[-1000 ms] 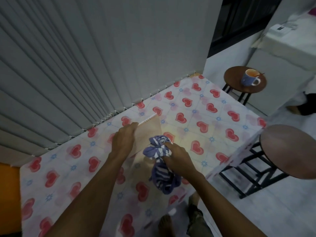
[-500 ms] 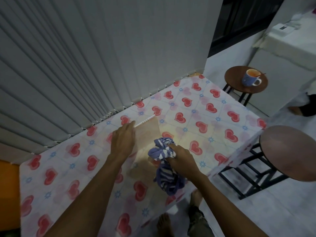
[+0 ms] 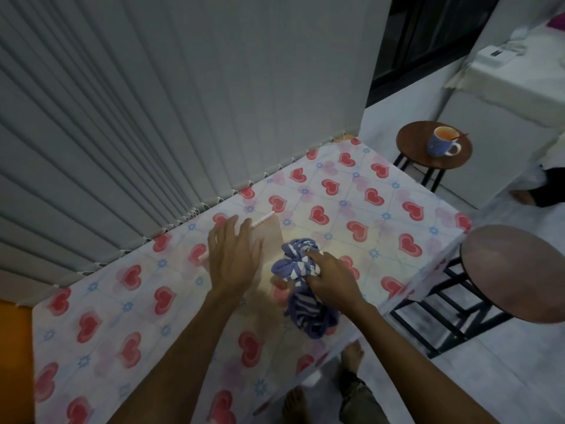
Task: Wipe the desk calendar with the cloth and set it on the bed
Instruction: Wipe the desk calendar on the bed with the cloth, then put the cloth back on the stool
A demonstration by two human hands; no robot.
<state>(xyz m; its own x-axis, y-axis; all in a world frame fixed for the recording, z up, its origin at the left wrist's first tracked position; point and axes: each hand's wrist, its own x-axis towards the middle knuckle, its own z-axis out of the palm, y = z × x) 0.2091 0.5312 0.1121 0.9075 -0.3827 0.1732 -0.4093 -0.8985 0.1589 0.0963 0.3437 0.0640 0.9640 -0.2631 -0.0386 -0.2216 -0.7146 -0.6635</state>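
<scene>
The desk calendar (image 3: 269, 237), pale tan with a white spiral binding along its top edge, stands on the heart-print table (image 3: 367, 209) near the blinds. My left hand (image 3: 234, 258) hovers flat in front of its left half with fingers spread, blurred, and grips nothing. My right hand (image 3: 330, 276) is closed on a bunched blue-and-white striped cloth (image 3: 298, 264), which presses against the lower right of the calendar. The cloth's tail (image 3: 312, 316) trails toward the table's front edge. The calendar's lower part is hidden behind my hands.
Grey vertical blinds (image 3: 153, 117) run along the table's far side. A small round stool (image 3: 434, 145) carries a blue mug (image 3: 441, 142) at the back right. A bigger round stool (image 3: 513, 273) stands to the table's right. White bedding (image 3: 519, 75) lies at the far right. My feet (image 3: 351, 356) are below the table edge.
My left hand has let go of the calendar's top edge and opened, with its fingers spread. My right hand and the cloth have stayed at the calendar's lower right.
</scene>
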